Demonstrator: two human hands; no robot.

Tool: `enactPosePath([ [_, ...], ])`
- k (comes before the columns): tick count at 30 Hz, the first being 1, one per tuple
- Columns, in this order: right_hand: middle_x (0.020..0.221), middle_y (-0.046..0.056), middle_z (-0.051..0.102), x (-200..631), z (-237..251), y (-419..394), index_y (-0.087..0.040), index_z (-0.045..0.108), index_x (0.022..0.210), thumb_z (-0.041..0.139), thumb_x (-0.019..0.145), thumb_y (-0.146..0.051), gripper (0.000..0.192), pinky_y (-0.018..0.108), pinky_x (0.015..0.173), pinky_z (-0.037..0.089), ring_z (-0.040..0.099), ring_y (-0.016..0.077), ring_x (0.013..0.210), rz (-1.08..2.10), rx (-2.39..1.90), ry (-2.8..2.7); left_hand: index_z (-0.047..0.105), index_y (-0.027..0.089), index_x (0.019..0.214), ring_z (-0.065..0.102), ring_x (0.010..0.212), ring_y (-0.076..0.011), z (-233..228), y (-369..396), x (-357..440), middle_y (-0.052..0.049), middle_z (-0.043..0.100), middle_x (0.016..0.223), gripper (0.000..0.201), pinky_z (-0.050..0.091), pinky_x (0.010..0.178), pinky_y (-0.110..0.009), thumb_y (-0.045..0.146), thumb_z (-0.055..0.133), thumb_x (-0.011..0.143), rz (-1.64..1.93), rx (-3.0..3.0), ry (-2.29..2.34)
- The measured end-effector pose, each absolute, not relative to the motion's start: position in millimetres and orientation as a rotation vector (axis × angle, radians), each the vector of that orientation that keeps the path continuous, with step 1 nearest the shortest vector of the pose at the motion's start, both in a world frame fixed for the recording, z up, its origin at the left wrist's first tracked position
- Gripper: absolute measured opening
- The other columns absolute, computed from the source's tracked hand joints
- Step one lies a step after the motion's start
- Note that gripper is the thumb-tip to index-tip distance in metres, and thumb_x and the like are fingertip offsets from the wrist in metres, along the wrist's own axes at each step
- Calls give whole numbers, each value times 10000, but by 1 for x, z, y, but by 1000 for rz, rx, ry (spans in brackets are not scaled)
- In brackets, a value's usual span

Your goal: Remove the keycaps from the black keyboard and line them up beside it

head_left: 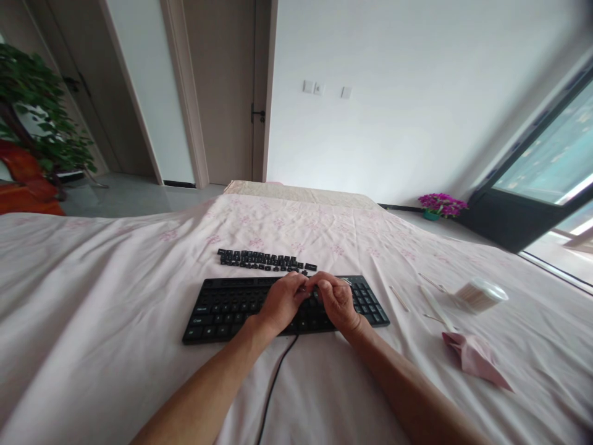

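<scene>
Both hands (310, 300) at keyboard (222, 306) far edge, loose keycaps (264, 259) just beyond

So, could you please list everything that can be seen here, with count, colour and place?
keyboard: one, black, centre of bed
loose keycaps: many, black, rows behind keyboard
cable: one, black, front of keyboard
bed sheet: one, pale pink
cotton swab tub: one, clear, right
swabs: few, loose, right
folded cloth: one, pink, right
flower pot: one, purple, floor
plant: one, green, left
left hand: on keyboard
right hand: on keyboard
</scene>
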State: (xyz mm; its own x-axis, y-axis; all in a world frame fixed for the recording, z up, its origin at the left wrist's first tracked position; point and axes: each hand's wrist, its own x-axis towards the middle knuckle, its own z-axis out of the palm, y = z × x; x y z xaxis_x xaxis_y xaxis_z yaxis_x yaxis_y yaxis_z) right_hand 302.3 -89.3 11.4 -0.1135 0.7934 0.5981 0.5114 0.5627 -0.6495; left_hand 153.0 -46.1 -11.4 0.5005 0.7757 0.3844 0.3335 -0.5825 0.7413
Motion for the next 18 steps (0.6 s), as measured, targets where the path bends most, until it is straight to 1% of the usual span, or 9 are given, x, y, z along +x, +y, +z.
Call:
enactPosePath([
  [1, 728, 37, 645, 303, 14, -90, -191, 688, 857, 316, 975, -381, 435, 281, 690, 446, 564, 156, 678, 255, -1091, -1829, 622, 197, 851, 587, 758, -139, -13, -45, 153, 4, 608, 843, 58, 455, 720, -249, 196, 572, 821, 988, 2096, 906],
  [3, 774, 46, 667, 305, 20, -90, -205, 697, 919, 333, 974, -338, 392, 311, 769, 425, 563, 179, 767, 48, -1156, -1929, 621, 203, 982, 604, 753, -125, -15, -42, 153, -5, 621, 920, 230, 486, 735, -253, 119, 588, 771, 1026, 1967, 919],
  [5, 790, 53, 677, 307, 26, -88, -221, 691, 1007, 382, 964, -307, 324, 328, 813, 402, 559, 199, 832, -109, -1264, -2000, 603, 200, 1061, 621, 756, -114, -18, -40, 153, -16, 624, 958, 362, 507, 744, -252, 57, 591, 729, 1050, 1848, 941],
  [8, 850, 64, 682, 308, 29, -85, -223, 653, 1108, 415, 959, -291, 289, 307, 787, 408, 572, 196, 837, -121, -1395, -2115, 577, 191, 1119, 645, 773, -110, -20, -38, 153, -28, 625, 969, 444, 523, 750, -246, 18, 597, 711, 1082, 1718, 947],
  [10, 875, 61, 679, 307, 27, -82, -229, 657, 1078, 416, 962, -306, 278, 282, 737, 413, 583, 183, 815, -65, -1448, -2182, 547, 189, 1160, 659, 776, -113, -20, -37, 152, -36, 625, 973, 467, 530, 740, -244, 33, 613, 725, 1104, 1640, 926],
  [13, 862, 45, 677, 304, 24, -81, -246, 678, 973, 469, 940, -339, 231, 260, 693, 403, 594, 180, 825, -36, -1539, -2207, 529, 169, 1163, 671, 782, -128, -17, -38, 152, -48, 621, 963, 454, 538, 718, -248, 67, 645, 736, 1133, 1543, 908],
  [18, 869, 34, 688, 305, 22, -78, -242, 681, 880, 556, 879, -304, 140, 259, 709, 400, 615, 189, 848, 34, -1661, -2113, 528, 176, 1166, 662, 771, -115, -16, -39, 152, -47, 613, 975, 507, 543, 722, -250, -7, 623, 702, 1117, 1560, 937],
])
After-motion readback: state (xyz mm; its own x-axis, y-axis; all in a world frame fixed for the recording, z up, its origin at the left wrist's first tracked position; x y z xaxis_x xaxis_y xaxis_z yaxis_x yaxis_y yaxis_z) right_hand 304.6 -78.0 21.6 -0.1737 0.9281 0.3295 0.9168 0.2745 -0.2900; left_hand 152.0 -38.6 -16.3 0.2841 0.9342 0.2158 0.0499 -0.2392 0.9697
